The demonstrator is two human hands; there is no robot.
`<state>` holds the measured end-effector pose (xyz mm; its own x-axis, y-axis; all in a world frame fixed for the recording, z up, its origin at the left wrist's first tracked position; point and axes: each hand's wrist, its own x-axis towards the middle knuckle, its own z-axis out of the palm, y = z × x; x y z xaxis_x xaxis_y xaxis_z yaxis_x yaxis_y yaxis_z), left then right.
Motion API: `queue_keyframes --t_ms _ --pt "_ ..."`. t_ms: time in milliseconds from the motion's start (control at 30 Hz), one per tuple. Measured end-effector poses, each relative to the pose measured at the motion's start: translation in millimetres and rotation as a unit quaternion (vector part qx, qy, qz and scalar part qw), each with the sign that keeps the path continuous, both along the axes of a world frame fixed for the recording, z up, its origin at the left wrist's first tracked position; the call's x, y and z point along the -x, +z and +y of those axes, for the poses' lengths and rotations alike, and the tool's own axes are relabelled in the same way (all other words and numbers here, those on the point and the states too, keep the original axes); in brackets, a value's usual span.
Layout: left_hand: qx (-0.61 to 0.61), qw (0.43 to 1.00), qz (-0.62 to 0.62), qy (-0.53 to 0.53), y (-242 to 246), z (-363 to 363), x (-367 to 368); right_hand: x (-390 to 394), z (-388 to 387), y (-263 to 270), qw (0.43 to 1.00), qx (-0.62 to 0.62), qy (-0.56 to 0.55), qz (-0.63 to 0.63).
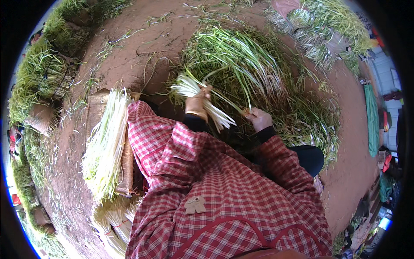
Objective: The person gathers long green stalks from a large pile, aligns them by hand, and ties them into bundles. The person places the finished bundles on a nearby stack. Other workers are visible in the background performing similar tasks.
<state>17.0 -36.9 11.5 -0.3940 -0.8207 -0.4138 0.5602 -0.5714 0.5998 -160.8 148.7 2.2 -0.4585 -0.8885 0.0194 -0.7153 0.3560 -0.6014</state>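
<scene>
My left hand is closed around a bunch of pale, peeled stalks, which look like garlic chives or young garlic. The fingers of my right hand pinch the root end of a long green stalk that runs across towards my left hand. Behind both hands lies a large heap of unpeeled green stalks with brownish root ends. To the left, a thick pile of cleaned white and light green stalks rests on a brown box or block.
Tied white bundles lie at lower left. Stacked green bundles line the left side, and another heap lies at upper right. Loose leaves litter the earthen floor. A dark rounded object is beside my right sleeve.
</scene>
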Motion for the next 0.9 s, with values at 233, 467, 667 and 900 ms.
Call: queue_keyframes --t_ms 233,467,667,900 --pt "-0.007 0.996 0.066 0.053 48 -34 -38 76 40 1 0.861 -0.475 0.099 0.151" --pt "-0.068 0.994 -0.007 -0.083 7 12 0 -6 11 17 0.962 0.044 0.101 -0.250" --pt "0.035 0.994 -0.015 -0.098 -3 46 6 -23 0 -1 0.861 0.132 -0.174 -0.458" --pt "0.009 0.993 0.083 -0.082 20 44 25 -21 -33 33 0.986 -0.070 0.149 -0.033"
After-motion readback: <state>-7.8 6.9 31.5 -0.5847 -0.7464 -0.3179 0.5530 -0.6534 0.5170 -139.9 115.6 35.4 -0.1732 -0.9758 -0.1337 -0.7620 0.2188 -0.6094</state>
